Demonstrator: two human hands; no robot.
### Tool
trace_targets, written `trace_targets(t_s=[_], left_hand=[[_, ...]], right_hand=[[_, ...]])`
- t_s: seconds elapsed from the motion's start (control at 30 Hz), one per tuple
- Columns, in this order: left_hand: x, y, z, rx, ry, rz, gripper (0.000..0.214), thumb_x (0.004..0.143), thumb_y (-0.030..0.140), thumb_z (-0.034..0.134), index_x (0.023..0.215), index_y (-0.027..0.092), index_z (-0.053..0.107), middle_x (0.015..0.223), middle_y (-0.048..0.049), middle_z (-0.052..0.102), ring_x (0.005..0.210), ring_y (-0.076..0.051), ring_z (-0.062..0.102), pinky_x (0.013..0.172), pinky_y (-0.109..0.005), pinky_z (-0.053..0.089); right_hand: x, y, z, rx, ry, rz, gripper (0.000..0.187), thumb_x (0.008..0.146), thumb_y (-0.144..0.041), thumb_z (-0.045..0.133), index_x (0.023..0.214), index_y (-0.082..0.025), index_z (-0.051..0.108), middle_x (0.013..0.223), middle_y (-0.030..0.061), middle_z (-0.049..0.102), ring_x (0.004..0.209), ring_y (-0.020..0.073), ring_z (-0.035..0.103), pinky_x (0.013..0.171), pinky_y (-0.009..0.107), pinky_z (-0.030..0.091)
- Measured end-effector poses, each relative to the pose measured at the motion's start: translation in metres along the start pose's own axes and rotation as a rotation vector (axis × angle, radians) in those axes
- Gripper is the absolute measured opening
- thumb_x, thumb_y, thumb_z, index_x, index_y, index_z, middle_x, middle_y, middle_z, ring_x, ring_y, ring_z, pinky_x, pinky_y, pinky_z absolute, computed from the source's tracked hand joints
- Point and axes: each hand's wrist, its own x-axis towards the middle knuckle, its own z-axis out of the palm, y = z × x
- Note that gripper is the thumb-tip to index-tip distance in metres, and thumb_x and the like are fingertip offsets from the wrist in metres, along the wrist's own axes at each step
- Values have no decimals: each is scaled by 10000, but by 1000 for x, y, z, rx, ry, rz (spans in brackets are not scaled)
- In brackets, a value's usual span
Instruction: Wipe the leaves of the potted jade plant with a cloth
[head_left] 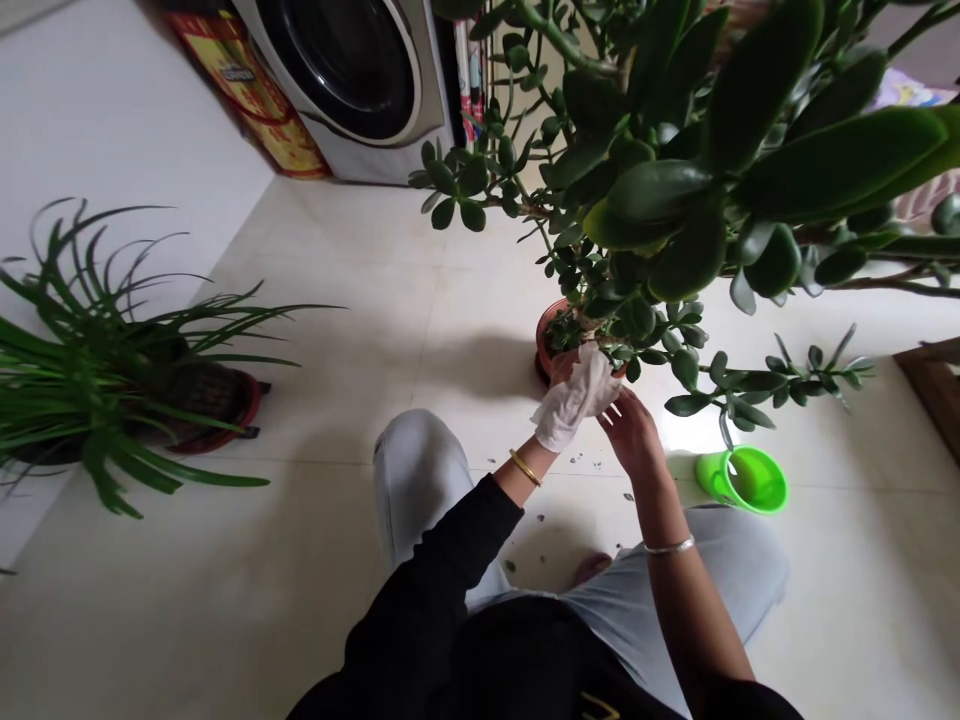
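Observation:
A large jade plant (652, 200) with thick green leaves stands in a reddish-brown pot (551, 325) on the floor. My left hand (562, 367), below a gold bangle, reaches to the pot's near side. A crumpled white cloth or tissue (576, 397) lies over this hand and hides its fingers, so their grip does not show. Close beside the cloth's right edge is my right hand (632, 432), its fingers stretched out and slightly apart at the pot's near rim. Whether those fingertips touch the cloth or the rim is unclear.
A bright green cup (765, 482) tilts on the floor at the right. Small dark crumbs (541, 518) dot the tiles between my knees. A long-leaved potted plant (135, 370) stands left. Behind are a front-loading washing machine (341, 60) and a red-yellow box (251, 85).

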Motion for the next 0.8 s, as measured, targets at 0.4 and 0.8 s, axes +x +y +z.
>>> trace_targets(t_s=[0.4,0.8], left_hand=[[28,-7,46,409,-142,321,175,823,226,757,990,259,716,1056,-78,743,1039,-257,701,1090,-465,549],[8,18,45,432,-151,273,149,892,319,693,772,232,700,827,-50,704,950,-250,689,1104,-458,539]], right_hand=[[13,-16,19,57,67,-230,295,691,-220,778,949,-272,643,832,-67,689,720,103,622,646,230,512],[26,-18,35,-166,162,-438,284,783,-478,813,898,-247,694,817,-55,668,722,100,556,650,229,462]])
